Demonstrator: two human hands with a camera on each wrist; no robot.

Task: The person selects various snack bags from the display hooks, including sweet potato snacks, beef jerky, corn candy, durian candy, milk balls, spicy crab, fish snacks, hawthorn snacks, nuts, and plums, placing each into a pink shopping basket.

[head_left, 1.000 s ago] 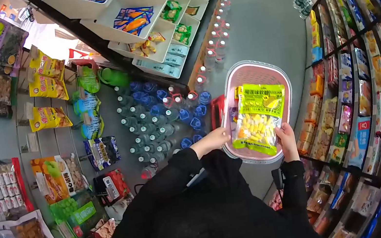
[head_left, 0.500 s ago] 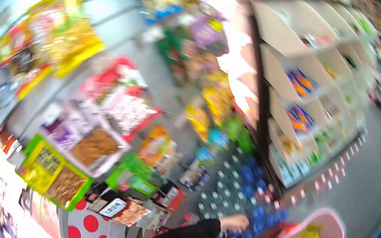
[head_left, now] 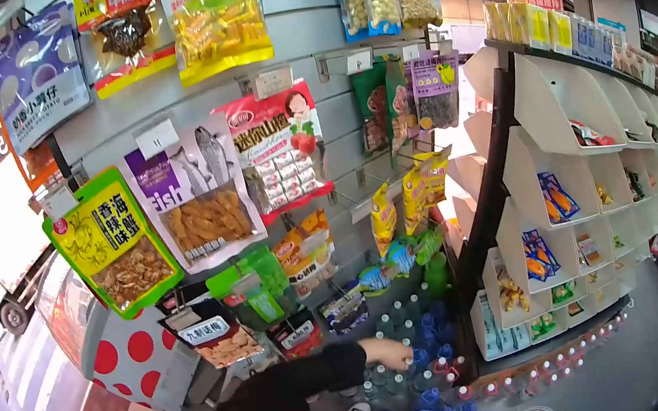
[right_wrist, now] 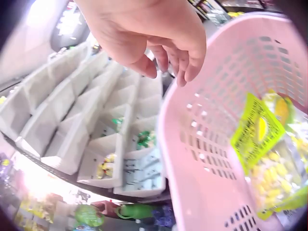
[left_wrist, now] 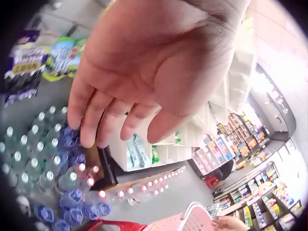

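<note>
My left hand (head_left: 387, 353) is stretched out above the bottles on the floor in the head view. In the left wrist view that hand (left_wrist: 149, 67) holds nothing, its fingers loosely extended. The right hand (right_wrist: 159, 38), out of the head view, hangs with loosely bent, empty fingers beside the rim of a pink basket (right_wrist: 192, 159). Inside the basket lies a yellow-green candy bag (right_wrist: 260, 132). The left wrist view shows the basket (left_wrist: 168, 222) with its red handle and the right hand (left_wrist: 230, 223) near its rim.
Hanging snack bags fill the wall rack, among them a green bag (head_left: 116, 246) and a fish snack bag (head_left: 197, 204). White shelf bins (head_left: 564, 187) stand at the right, with bottles (head_left: 533, 377) along their base. A white truck (head_left: 3, 246) is outside at the left.
The head view has swung left and up, from the basket to the wall rack. Both hands have left the candy bag, which now lies in the basket; the left reaches over the bottles.
</note>
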